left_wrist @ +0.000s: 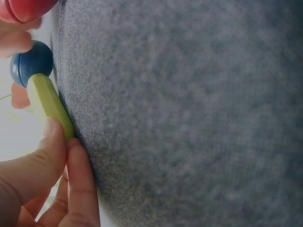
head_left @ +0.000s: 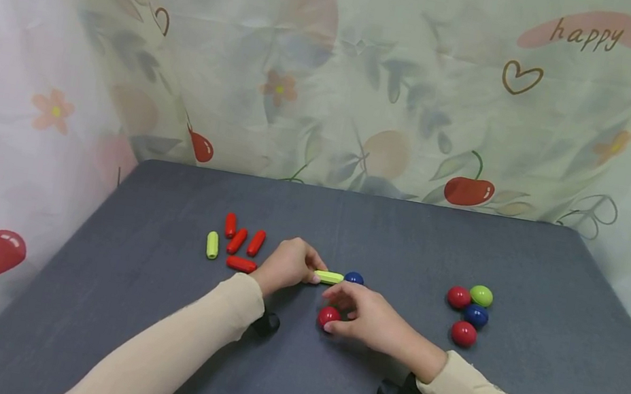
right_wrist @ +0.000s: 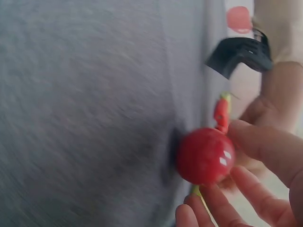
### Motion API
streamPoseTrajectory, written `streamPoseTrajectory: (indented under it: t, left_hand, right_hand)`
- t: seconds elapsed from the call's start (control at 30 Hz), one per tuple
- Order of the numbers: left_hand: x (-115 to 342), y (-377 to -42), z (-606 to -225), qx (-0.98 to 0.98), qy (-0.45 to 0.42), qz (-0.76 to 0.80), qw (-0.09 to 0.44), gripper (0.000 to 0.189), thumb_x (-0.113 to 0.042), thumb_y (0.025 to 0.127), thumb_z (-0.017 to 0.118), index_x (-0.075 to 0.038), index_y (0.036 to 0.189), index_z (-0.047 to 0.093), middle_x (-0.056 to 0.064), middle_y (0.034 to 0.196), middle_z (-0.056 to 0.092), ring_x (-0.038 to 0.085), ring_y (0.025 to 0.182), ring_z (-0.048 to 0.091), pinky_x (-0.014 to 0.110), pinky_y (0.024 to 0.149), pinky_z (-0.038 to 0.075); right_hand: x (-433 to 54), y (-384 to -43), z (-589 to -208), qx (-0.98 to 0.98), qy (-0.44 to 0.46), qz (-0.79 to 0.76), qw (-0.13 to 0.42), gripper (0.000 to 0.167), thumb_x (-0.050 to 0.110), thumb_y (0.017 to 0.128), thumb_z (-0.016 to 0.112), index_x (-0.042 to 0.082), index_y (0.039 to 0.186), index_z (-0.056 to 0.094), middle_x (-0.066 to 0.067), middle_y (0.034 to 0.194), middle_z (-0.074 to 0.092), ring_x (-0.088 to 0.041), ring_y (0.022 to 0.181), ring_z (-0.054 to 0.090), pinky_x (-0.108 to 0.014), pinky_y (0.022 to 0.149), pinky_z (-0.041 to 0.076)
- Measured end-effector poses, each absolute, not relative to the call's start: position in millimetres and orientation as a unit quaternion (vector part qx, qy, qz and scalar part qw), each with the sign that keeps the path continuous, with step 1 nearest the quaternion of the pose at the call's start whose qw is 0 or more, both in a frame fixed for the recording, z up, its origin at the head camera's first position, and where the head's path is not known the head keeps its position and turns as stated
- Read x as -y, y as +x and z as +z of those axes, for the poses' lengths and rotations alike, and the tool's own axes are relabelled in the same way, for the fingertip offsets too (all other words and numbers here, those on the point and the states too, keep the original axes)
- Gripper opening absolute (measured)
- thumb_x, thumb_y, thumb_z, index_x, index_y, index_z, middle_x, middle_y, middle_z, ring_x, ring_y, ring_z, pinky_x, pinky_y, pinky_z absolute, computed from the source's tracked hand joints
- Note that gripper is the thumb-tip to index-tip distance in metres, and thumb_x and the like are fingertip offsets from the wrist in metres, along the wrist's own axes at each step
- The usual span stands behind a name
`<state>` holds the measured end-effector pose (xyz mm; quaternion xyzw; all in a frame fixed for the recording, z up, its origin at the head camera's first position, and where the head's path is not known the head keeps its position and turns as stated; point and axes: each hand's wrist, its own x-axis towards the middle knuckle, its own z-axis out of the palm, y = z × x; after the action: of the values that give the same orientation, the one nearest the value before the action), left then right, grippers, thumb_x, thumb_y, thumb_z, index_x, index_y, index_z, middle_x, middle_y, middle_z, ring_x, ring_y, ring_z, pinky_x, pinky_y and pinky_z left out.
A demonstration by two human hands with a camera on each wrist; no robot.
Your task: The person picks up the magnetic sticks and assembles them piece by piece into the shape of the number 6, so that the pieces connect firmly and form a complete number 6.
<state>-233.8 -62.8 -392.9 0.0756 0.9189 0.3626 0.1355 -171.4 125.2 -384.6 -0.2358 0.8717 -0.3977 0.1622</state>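
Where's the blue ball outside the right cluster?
Head view: the blue ball is mid-table, at the right end of the ribbed yellow-green stick the left hand pinches, just beyond the right hand.

On the tabletop (head_left: 406, 249), five sticks (head_left: 237, 241) lie left, four balls (head_left: 476, 316) right; between, one stick (head_left: 329, 278) beside a far ball (head_left: 354, 277), behind a near ball (head_left: 328, 317).
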Motion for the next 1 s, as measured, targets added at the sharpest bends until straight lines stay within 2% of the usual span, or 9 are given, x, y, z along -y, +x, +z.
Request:
streamPoseTrajectory:
  t: [0.13, 0.33, 0.5, 0.77, 1.0]
  left_hand:
    - [63, -234, -393, -0.919, 0.078, 0.363, 0.134, 0.013, -0.009, 0.081, 0.077, -0.012, 0.093, 0.079, 0.000, 0.086, 0.074, 0.014, 0.075, 0.057, 0.022, 0.063, 0.047]
    - [64, -234, -392, -0.917, 0.085, 0.366, 0.131, 0.012, -0.008, 0.080, 0.078, -0.011, 0.092, 0.078, 0.001, 0.084, 0.073, 0.013, 0.072, 0.057, 0.022, 0.062, 0.047]
    - [64, -234, -393, -0.916, 0.080, 0.370, 0.136, 0.013, -0.008, 0.080, 0.078, -0.011, 0.093, 0.078, 0.001, 0.085, 0.073, 0.014, 0.073, 0.057, 0.022, 0.063, 0.047]
    - [64, -236, -394, -0.914, 0.073, 0.373, 0.143, 0.015, -0.008, 0.081, 0.077, -0.011, 0.095, 0.078, 0.001, 0.087, 0.073, 0.015, 0.077, 0.058, 0.023, 0.066, 0.049]
    - [63, -236, -394, -0.914, 0.066, 0.372, 0.146, 0.015, -0.008, 0.082, 0.077, -0.012, 0.096, 0.078, 0.000, 0.090, 0.072, 0.015, 0.080, 0.058, 0.025, 0.069, 0.051]
  right_hand:
    - [-129, -174, -373, -0.873, -0.239, -0.398, 0.146, 0.041, 0.019, 0.084, 0.076, 0.007, 0.120, 0.060, -0.011, 0.119, 0.063, -0.027, 0.111, 0.060, -0.043, 0.091, 0.051]
    - [-135, -185, -362, -0.882, -0.215, -0.407, 0.095, 0.041, 0.020, 0.087, 0.073, 0.012, 0.124, 0.058, -0.011, 0.124, 0.061, -0.028, 0.115, 0.058, -0.047, 0.097, 0.047]
    - [-140, -198, -363, -0.885, -0.192, -0.418, 0.074, 0.041, 0.018, 0.088, 0.072, 0.013, 0.126, 0.057, -0.014, 0.129, 0.060, -0.028, 0.118, 0.057, -0.047, 0.099, 0.046]
    - [-148, -214, -384, -0.884, -0.155, -0.431, 0.094, 0.047, 0.018, 0.088, 0.072, 0.006, 0.131, 0.054, -0.017, 0.134, 0.056, -0.033, 0.123, 0.054, -0.048, 0.101, 0.045]
    - [-154, -223, -403, -0.873, -0.138, -0.448, 0.131, 0.049, 0.017, 0.086, 0.074, 0.006, 0.130, 0.055, -0.018, 0.128, 0.059, -0.032, 0.118, 0.058, -0.047, 0.095, 0.049]
